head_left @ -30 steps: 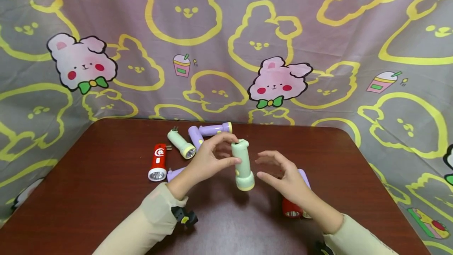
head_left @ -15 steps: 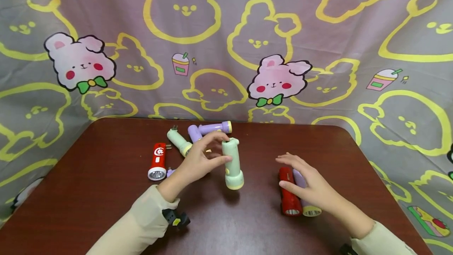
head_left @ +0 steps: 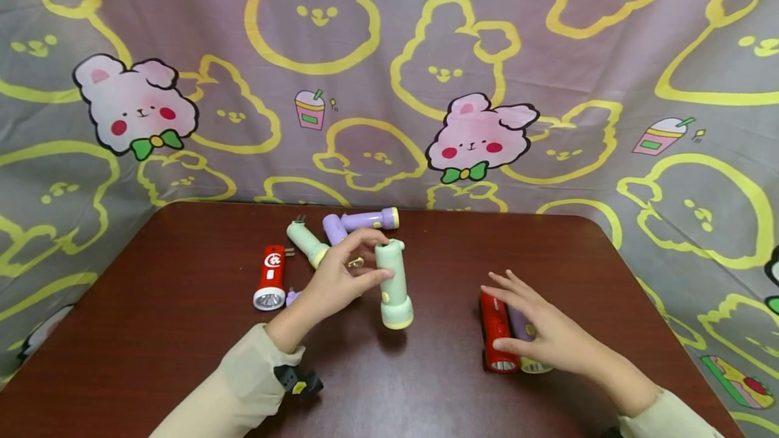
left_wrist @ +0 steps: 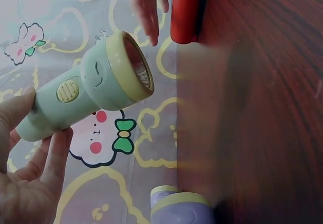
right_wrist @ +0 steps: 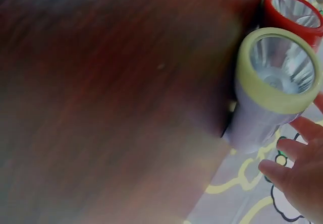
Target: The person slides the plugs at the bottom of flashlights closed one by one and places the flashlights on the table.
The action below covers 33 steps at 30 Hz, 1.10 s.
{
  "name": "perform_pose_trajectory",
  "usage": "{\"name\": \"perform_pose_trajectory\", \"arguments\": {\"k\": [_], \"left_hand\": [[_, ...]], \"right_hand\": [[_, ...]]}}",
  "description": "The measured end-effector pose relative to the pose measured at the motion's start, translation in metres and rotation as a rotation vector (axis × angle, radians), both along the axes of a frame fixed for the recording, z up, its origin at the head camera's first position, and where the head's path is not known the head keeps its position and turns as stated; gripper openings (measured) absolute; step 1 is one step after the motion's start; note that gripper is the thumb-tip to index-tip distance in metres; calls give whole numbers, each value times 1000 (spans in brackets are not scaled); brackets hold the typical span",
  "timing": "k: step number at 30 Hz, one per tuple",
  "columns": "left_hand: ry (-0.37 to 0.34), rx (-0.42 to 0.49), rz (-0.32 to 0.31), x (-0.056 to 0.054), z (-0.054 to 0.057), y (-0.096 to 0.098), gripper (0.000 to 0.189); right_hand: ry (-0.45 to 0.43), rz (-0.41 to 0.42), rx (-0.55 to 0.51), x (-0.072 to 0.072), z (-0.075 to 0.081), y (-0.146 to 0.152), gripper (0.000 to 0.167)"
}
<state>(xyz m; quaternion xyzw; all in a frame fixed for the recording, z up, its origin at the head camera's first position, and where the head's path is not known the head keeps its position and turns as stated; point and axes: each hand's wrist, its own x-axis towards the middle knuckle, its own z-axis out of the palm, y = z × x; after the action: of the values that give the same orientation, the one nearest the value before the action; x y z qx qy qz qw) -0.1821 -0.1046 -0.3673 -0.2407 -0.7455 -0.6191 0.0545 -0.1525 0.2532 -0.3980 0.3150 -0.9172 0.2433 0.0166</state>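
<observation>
Mint flashlight [head_left: 395, 282] held aloft, lens end down; red flashlight [head_left: 496, 331] lying beside purple flashlight [right_wrist: 272, 101].

Left hand [head_left: 328, 282], right hand [head_left: 550, 330]: bare. Left sleeve [head_left: 219, 387]: pale cream cloth, long, loosely creased. Right sleeve [head_left: 669, 418]: matching, partly in view. Black blocky device [head_left: 286, 377] beside left cuff [head_left: 282, 350], small yellow marking [head_left: 299, 388]. Dark piece [head_left: 610, 433] by right sleeve, cut off.

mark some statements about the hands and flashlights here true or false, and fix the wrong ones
1. The left hand holds a green flashlight above the table. True.
2. Its lens end points up. False: it points down.
3. Near the right hand, a red-rimmed flashlight lies beside a purple flashlight. True.
4. The right hand holds the white-rimmed flashlight. False: the white-rimmed flashlight lies on the table, left of both hands.
</observation>
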Motion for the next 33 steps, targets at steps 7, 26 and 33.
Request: {"name": "perform_pose_trajectory", "arguments": {"k": [7, 26, 33], "left_hand": [[-16, -12, -11, 2, -4, 4, 43], [-70, -64, -24, -2, -14, 36, 38], [-121, -159, -12, -3, -18, 48, 35]], "right_hand": [[-79, 9, -15, -1, -2, 4, 79], [-112, 8, 36, -5, -11, 9, 94], [-130, -1, 19, -3, -14, 8, 95]]}}
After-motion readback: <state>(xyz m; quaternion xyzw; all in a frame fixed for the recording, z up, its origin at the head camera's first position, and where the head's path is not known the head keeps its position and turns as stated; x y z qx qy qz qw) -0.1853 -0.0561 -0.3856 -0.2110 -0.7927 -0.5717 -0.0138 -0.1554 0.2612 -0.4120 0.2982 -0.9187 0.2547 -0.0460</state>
